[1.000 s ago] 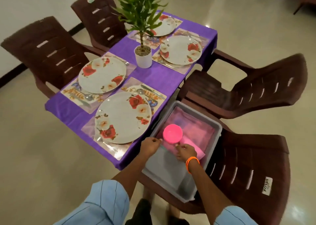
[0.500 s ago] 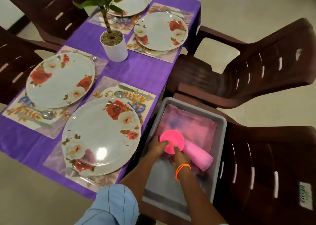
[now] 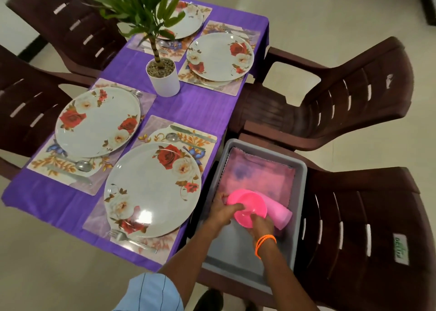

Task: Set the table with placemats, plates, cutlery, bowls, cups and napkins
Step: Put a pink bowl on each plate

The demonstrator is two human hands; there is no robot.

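At the lower right of the frame both hands work inside a grey plastic tub (image 3: 297, 207) that sits on the seat of a brown chair (image 3: 368, 228) drawn up beside the table. The left hand (image 3: 220, 212) curls its fingers over the near rim of a pink bowl (image 3: 250, 208), and the right hand (image 3: 262, 227) pinches the same bowl from below; it may be the top of a small nested stack, which cannot be told from here. Gripping it from two sides looks meant to work it free of the pink cups (image 3: 279, 214) lying on their side just behind it.

Under both, toward the tub's far end, lies a folded pink napkin cloth (image 3: 257, 171) (so bowls, cups and napkins all wait in the tub).

Across the centre and upper left, the purple tablecloth (image 3: 195, 107) already carries four placemats with floral plates and cutlery. The nearest plate (image 3: 153, 190) sits just left of the tub, which probably explains the tub's spot: a short carry. A potted plant (image 3: 162, 74) stands mid-table, between the settings.
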